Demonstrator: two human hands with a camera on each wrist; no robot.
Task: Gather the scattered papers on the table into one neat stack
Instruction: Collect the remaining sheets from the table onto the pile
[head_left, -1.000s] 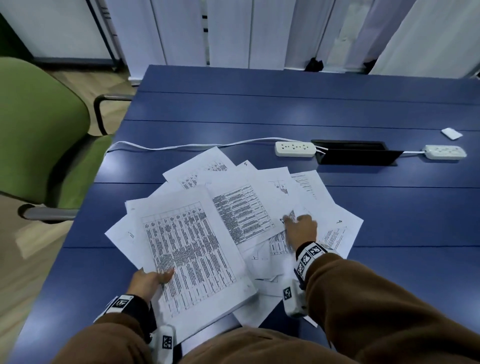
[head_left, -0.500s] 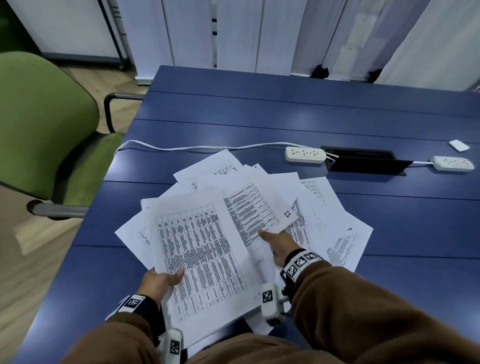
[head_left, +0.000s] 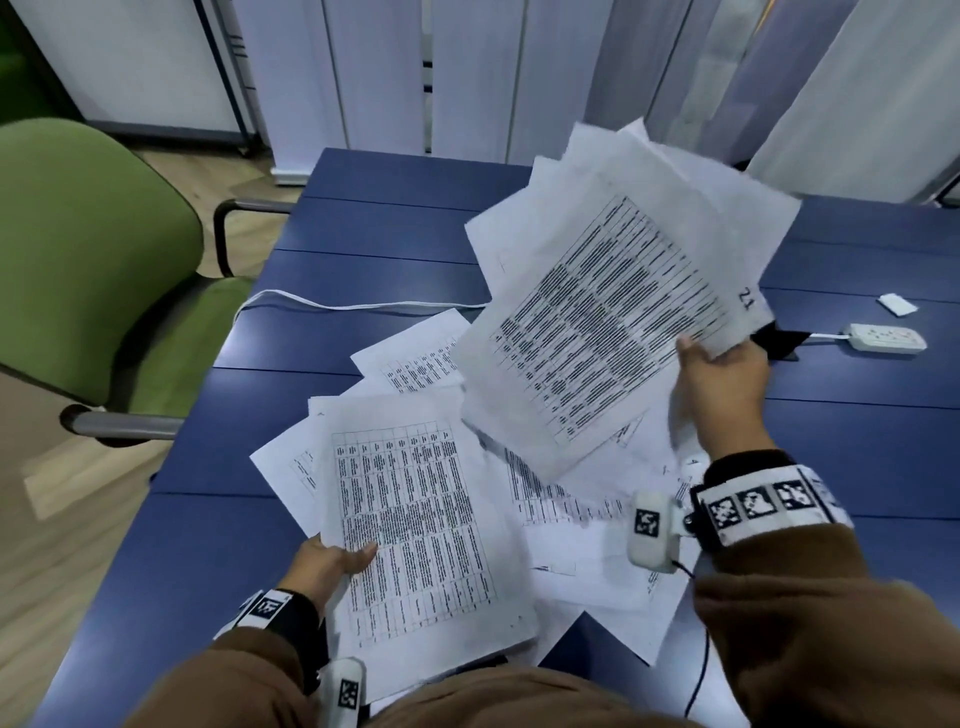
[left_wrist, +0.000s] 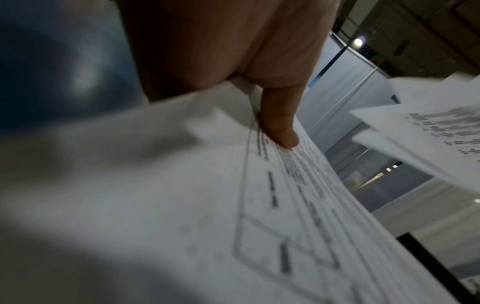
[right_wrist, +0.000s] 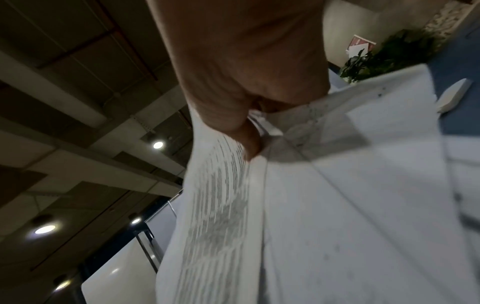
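Right hand: a fanned bundle of several sheets is gripped at its lower right corner, thumb on the printed face, fingers hidden behind; the bundle is held up off the surface, tilted, its far edges reaching over the back of the surface.
Left hand: a printed sheet with a table is pinched at its left edge, thumb laid on top, fingers hidden beneath; in the left wrist view the thumb is seen pressed onto the print.
Loose papers: more sheets are spread overlapping on the near part of the surface, between and under the two hands, some poking out to the left of the printed sheet and some toward the near right edge.
Power strip: it is laid on the surface to the right, beyond the right hand.
Cable: a white line is run across the surface behind the loose papers.
Chair: a green one is placed at the left of the surface.
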